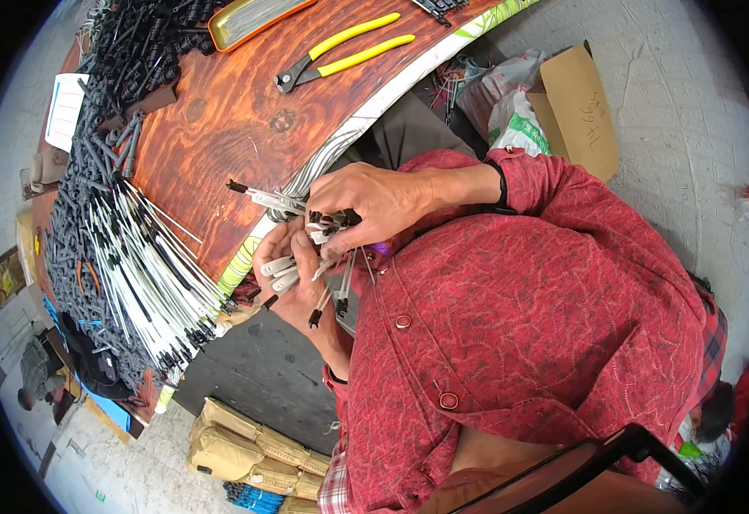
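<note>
Close in front of my red shirt, both hands are together at the table's near edge. My left hand (292, 276) is closed around several white cables (278, 202) with black end pieces, which stick out on both sides of the fingers. Pale rounded loops (281, 267) show between its fingers. From above, my right hand (373, 199) pinches a small cluster of black and white end pieces (330, 224) in the same bunch. Its fingers partly hide how the pieces join. More black-tipped ends hang below the hands.
On the wooden table (229, 111) lie yellow-handled cutting pliers (340, 56), an orange-rimmed tray (213, 34), black ribbed parts (139, 60), grey parts (70, 231) and a spread of white cables (147, 274). A cardboard box (580, 111) and plastic bags (511, 90) stand on the floor.
</note>
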Motion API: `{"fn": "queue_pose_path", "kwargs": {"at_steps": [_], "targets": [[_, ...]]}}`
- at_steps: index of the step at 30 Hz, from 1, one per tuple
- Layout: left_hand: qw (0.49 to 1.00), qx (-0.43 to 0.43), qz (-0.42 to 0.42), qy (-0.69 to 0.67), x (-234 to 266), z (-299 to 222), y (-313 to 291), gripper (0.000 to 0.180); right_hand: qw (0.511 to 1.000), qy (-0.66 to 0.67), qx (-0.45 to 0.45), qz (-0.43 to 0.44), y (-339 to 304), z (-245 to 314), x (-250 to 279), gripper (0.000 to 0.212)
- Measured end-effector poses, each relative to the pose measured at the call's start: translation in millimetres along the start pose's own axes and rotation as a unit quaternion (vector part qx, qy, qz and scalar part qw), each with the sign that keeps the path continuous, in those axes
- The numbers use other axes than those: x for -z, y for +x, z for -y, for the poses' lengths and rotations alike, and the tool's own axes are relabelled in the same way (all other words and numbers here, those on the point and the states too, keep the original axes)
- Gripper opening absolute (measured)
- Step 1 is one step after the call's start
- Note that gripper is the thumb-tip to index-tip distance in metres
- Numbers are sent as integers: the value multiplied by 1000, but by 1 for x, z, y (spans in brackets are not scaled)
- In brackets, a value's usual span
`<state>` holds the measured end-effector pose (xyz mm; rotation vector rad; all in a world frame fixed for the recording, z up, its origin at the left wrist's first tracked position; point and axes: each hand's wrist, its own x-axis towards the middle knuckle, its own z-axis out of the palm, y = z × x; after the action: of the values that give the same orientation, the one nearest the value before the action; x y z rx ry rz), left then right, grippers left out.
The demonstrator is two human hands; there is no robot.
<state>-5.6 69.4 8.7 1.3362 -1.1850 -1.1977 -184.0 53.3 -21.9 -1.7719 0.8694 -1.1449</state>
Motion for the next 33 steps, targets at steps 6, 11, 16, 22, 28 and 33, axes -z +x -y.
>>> {"fn": "queue_pose_path", "kwargs": {"at_steps": [6, 11, 16, 22, 28, 33], "targets": [[976, 36, 216, -11, 26, -17, -4, 62, 996, 50, -20, 67, -1, -3, 11, 23], [975, 57, 213, -12, 43, -3, -6, 61, 993, 64, -10, 96, 0, -1, 15, 23], [972, 70, 222, 34, 47, -4, -4, 59, 994, 29, -13, 106, -2, 1, 17, 26], [971, 65, 229, 37, 50, -9, -7, 63, 994, -1, 23, 110, -3, 0, 13, 28], [961, 58, 270, 31, 58, -9, -4, 66, 994, -19, 54, 89, -4, -2, 8, 28], [928, 79, 358, -67, 73, -6, 7, 76, 994, 9, 64, 84, -4, -1, 10, 27]]}}
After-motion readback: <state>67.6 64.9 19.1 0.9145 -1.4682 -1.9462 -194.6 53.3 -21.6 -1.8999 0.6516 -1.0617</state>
